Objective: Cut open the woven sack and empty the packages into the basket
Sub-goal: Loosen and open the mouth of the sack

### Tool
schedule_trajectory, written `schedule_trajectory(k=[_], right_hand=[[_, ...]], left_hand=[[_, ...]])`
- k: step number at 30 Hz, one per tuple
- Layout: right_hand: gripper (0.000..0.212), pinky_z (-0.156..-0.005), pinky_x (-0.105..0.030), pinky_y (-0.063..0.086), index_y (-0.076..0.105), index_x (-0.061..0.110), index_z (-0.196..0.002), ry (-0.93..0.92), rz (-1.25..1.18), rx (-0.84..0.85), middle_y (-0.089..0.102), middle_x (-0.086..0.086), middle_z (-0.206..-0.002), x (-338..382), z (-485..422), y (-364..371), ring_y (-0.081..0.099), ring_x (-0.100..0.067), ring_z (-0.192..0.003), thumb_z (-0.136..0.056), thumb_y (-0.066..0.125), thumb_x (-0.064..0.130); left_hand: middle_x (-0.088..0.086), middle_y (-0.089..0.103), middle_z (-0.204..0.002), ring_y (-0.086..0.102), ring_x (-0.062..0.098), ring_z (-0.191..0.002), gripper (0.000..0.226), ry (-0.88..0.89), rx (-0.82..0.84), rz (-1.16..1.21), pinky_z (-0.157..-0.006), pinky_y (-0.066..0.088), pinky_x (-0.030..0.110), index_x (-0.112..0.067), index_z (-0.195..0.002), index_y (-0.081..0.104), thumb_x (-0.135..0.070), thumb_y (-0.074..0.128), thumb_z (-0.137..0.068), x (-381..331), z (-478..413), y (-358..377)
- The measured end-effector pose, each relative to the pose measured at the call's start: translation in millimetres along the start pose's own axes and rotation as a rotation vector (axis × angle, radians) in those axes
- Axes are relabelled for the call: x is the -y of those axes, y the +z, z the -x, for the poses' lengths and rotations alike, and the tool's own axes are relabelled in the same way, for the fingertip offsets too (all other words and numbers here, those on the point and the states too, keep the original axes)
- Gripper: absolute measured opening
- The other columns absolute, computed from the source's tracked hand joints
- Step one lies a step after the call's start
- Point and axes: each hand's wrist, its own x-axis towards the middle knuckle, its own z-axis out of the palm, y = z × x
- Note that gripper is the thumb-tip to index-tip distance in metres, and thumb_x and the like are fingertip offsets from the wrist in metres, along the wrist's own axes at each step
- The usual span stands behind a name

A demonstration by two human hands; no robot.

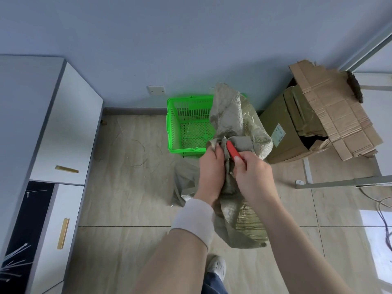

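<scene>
At far left stands a white cabinet with gold pulls; loose strands lie on the tiled floor beside it. Further right, against the wall, a green plastic basket sits on the floor. The part of its lattice bottom that shows holds nothing, and its right side is hidden.

The left hand, with a white wristband on its wrist, is curled tight round a bunched fold of the woven sack. The sack is held up in front of the basket, with its top flopping over the basket's right side and its lower end hanging below the hands. No packages are visible.

The right hand is closed round a red cutter, whose tip is set into the folds just beside the left fingers. The blade itself cannot be made out.

Judgement: the sack looks soft, limp and light, creasing freely and holding no shape. The weave appears slick and prone to fraying, so a loose hold would likely slip. A firm bunched grip close to the cut line, pulling the cloth taut, suits cutting; the bottom corners look best for tipping out. The cutter's closeness to the left fingers is the chief hazard.

At right stands a torn cardboard box.
</scene>
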Motion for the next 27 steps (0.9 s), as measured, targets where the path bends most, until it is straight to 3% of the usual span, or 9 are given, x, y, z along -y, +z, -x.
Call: schedule_trajectory(k=[5, 8, 12, 15, 21, 24, 26, 27], right_hand=[[0.024, -0.069, -0.036, 0.042, 0.060, 0.009, -0.102, -0.008, -0.016, -0.008, 0.066, -0.017, -0.088, -0.3, 5.4, -0.6, 0.058, -0.033, -0.084, -0.097, 0.039, 0.020], [0.026, -0.065, -0.032, 0.033, 0.060, 0.006, -0.102, 0.022, -0.009, -0.025, 0.066, -0.017, -0.094, -0.6, -2.7, -2.1, 0.056, -0.034, -0.089, -0.097, 0.039, 0.020], [0.025, -0.064, -0.034, 0.037, 0.059, 0.007, -0.104, -0.023, -0.004, -0.026, 0.065, -0.016, -0.088, 1.4, 4.2, 1.0, 0.056, -0.033, -0.083, -0.097, 0.039, 0.020], [0.026, -0.064, -0.031, 0.033, 0.059, 0.005, -0.105, -0.001, 0.004, -0.038, 0.065, -0.017, -0.092, 3.0, 0.1, -0.2, 0.056, -0.034, -0.087, -0.098, 0.039, 0.019], [0.025, -0.063, -0.032, 0.032, 0.057, 0.007, -0.107, -0.040, 0.028, -0.033, 0.065, -0.018, -0.093, 6.1, 13.2, -2.9, 0.057, -0.035, -0.085, -0.098, 0.038, 0.020], [0.023, -0.071, -0.033, 0.048, 0.053, 0.009, -0.110, 0.010, -0.138, -0.219, 0.063, -0.014, -0.096, 26.7, -8.1, -34.4, 0.059, -0.030, -0.081, -0.099, 0.037, 0.021], [0.024, -0.064, -0.020, 0.047, 0.052, 0.011, -0.111, 0.001, -0.209, -0.316, 0.059, -0.008, -0.093, 43.8, -45.7, -70.6, 0.056, -0.021, -0.072, -0.099, 0.036, 0.023], [0.024, -0.063, -0.023, 0.047, 0.052, 0.011, -0.110, -0.025, -0.214, -0.311, 0.058, -0.007, -0.092, 46.9, -60.0, -86.2, 0.055, -0.023, -0.072, -0.098, 0.036, 0.024]], left_hand=[[0.031, 0.062, -0.103, 0.058, 0.040, -0.097, 0.038, 0.024, -0.001, -0.032, -0.080, 0.040, 0.039, 0.009, -0.105, 0.055, -0.021, 0.033, -0.100, 0.7, -5.3, 2.0], [0.030, 0.062, -0.106, 0.057, 0.039, -0.101, 0.037, 0.023, 0.018, -0.024, -0.082, 0.041, 0.038, 0.007, -0.112, 0.054, -0.022, 0.034, -0.100, -1.2, -0.2, 5.7], [0.032, 0.061, -0.098, 0.058, 0.041, -0.093, 0.038, 0.028, -0.026, -0.037, -0.076, 0.040, 0.038, 0.009, -0.098, 0.055, -0.021, 0.032, -0.100, 0.5, -7.0, 0.4], [0.030, 0.062, -0.102, 0.058, 0.039, -0.097, 0.037, 0.026, -0.012, -0.038, -0.077, 0.039, 0.035, 0.009, -0.107, 0.054, -0.021, 0.033, -0.100, -0.2, -4.5, 5.1], [0.036, 0.061, -0.096, 0.059, 0.044, -0.091, 0.041, 0.004, -0.049, -0.034, -0.076, 0.042, 0.042, 0.011, -0.094, 0.056, -0.023, 0.033, -0.100, -3.7, -9.5, 5.2], [0.029, 0.064, -0.105, 0.060, 0.037, -0.099, 0.037, -0.010, 0.072, -0.091, -0.083, 0.042, 0.037, 0.003, -0.105, 0.058, -0.025, 0.034, -0.098, 17.2, 19.7, 17.5], [0.027, 0.063, -0.112, 0.059, 0.034, -0.107, 0.036, -0.120, 0.053, -0.075, -0.084, 0.038, 0.029, 0.002, -0.112, 0.059, -0.021, 0.034, -0.100, 38.3, 41.0, 15.5], [0.026, 0.062, -0.115, 0.058, 0.033, -0.111, 0.036, -0.178, 0.011, -0.047, -0.082, 0.036, 0.025, 0.002, -0.115, 0.059, -0.019, 0.033, -0.101, 46.6, 44.3, 11.1]])
